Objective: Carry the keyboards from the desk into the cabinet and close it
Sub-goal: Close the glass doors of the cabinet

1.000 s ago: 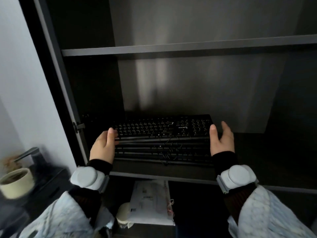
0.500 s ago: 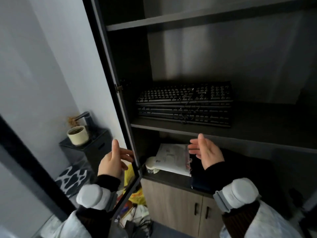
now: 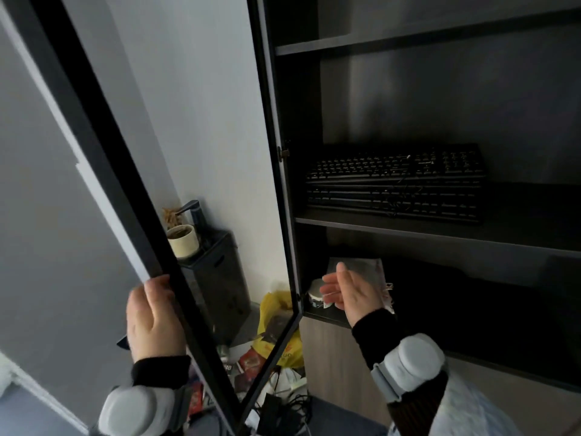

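Observation:
Black keyboards [image 3: 396, 180] lie stacked on the middle shelf [image 3: 440, 236] of the dark cabinet, towards its left side. The cabinet's glass door [image 3: 239, 247] with a black frame stands swung out to the left. My left hand [image 3: 154, 319] grips the outer edge of that door frame near its lower end. My right hand [image 3: 349, 294] hovers open and empty in front of the lower shelf, fingers spread, touching nothing.
Papers [image 3: 361, 272] and a small round white object [image 3: 316, 292] lie on the lower shelf. Left of the cabinet a pot [image 3: 184, 240] stands on a black box [image 3: 220, 278]. A yellow bag [image 3: 279, 328] and cables litter the floor below the door.
Both hands left the keyboards and drew back from the shelf. My left hand moved out to the door and closed on its frame edge. The view pulled away and turned left.

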